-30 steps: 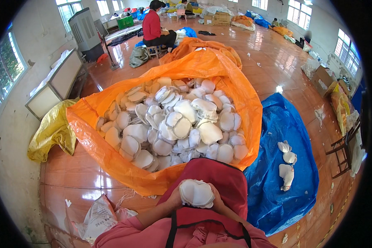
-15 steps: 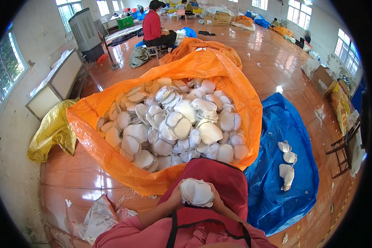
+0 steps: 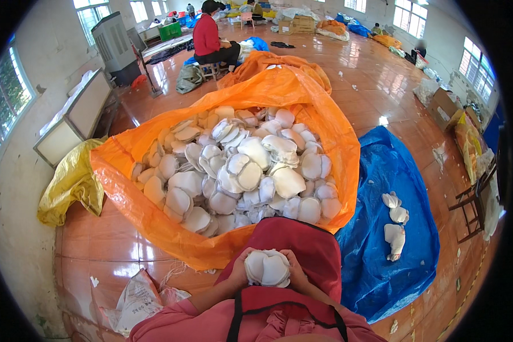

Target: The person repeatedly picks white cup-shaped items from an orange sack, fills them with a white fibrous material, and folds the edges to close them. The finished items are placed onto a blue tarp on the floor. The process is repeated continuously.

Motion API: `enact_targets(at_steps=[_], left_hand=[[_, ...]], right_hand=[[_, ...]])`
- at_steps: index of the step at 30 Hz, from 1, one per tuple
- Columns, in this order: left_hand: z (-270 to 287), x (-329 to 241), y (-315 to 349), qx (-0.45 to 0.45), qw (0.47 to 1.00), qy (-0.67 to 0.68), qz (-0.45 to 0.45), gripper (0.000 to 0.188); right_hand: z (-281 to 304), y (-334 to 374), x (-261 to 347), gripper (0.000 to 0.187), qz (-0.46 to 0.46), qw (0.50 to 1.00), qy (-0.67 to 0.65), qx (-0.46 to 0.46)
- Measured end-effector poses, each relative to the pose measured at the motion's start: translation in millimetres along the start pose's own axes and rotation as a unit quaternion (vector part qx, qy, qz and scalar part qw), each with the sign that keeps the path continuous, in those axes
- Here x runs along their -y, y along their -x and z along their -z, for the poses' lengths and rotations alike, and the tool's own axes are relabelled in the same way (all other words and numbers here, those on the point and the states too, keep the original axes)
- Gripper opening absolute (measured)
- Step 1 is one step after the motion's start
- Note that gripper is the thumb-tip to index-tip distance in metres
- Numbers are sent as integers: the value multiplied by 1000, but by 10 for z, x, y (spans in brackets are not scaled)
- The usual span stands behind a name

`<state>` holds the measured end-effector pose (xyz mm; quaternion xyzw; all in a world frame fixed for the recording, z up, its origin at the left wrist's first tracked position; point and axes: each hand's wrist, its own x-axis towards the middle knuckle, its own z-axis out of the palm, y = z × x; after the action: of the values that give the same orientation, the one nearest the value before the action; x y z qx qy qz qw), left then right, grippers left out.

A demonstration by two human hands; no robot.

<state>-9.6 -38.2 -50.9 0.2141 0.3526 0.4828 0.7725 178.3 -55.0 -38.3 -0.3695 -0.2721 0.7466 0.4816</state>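
In front of my body, above the dark red apron, I hold a stack of white, rounded fabric pads. My left hand grips its left side and my right hand the right side, with fingers partly hidden behind the pads. Two rounded pads lie side by side on the stack's top. Just beyond my lap, a large orange sack lies spread wide, heaped with many similar white pads. What the pads are for cannot be made out.
To the right, a blue sheet carries several white bundles. A yellow sack and a white printed bag lie left. A dark chair stands at right. Beyond the orange sack sits a person in red.
The stack of pads in my hands has turned and tilted, so the seam between its top pads now runs more upright. My hands shift slightly with it; the head view moves a little.
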Motion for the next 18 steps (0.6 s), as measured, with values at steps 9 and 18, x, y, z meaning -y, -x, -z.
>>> enact_targets(at_steps=[9, 18], left_hand=[[-98, 4, -50, 22, 996, -32, -76, 14], [-238, -11, -71, 18, 989, -115, -89, 11]], right_hand=[[4, -27, 15, 29, 19, 1000, 0, -4], [179, -112, -144, 24, 50, 999, -6, 2]])
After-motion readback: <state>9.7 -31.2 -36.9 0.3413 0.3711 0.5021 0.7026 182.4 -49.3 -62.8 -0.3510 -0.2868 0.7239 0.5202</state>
